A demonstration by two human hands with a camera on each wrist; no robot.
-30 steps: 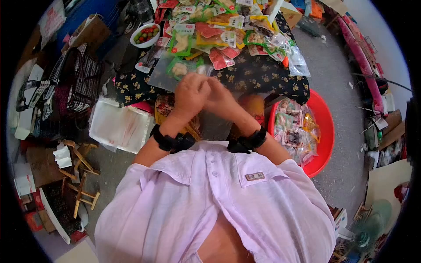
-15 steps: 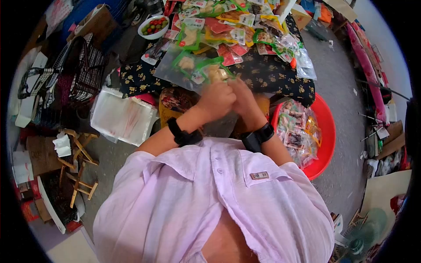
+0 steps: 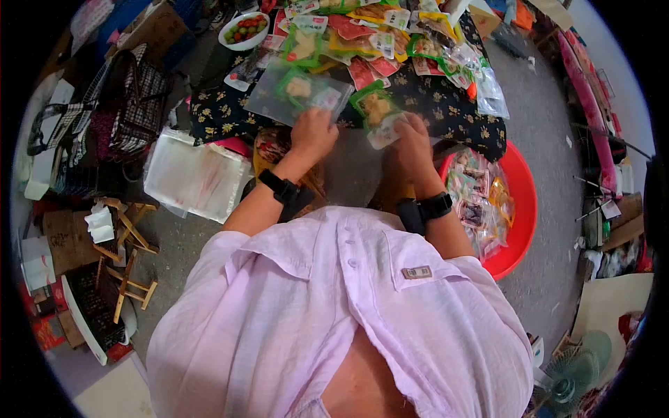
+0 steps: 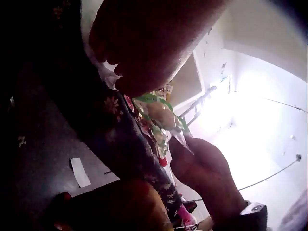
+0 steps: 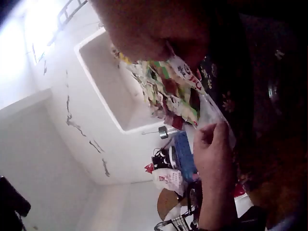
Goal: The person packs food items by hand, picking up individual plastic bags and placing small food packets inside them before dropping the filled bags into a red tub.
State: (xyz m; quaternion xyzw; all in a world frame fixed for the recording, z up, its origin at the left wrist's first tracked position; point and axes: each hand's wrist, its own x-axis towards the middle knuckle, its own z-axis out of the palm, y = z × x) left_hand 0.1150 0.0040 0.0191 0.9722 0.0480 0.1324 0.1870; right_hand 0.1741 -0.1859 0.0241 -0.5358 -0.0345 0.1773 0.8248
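Observation:
In the head view the left hand (image 3: 314,136) pinches the near edge of a clear plastic bag (image 3: 263,97) at the table's front edge; a green-edged food packet (image 3: 298,87) shows through or beside it. The right hand (image 3: 415,148) grips the lower corner of another green-edged packet (image 3: 377,106), held up to the right of the bag. In the left wrist view the right hand (image 4: 199,166) holds that packet (image 4: 161,114) by its end. The right wrist view shows the left hand (image 5: 215,156) with fingers curled on the clear plastic.
Many food packets (image 3: 354,43) lie heaped on the flowered cloth (image 3: 446,118). A white bowl of small red and green fruit (image 3: 244,31) stands back left. A red basin of packets (image 3: 519,230) is at the right, a white foam box (image 3: 195,177) at the left.
The hands, close together before, have moved apart. The right hand has drawn the green-edged packet to the right, while the left hand is at the clear bag's edge.

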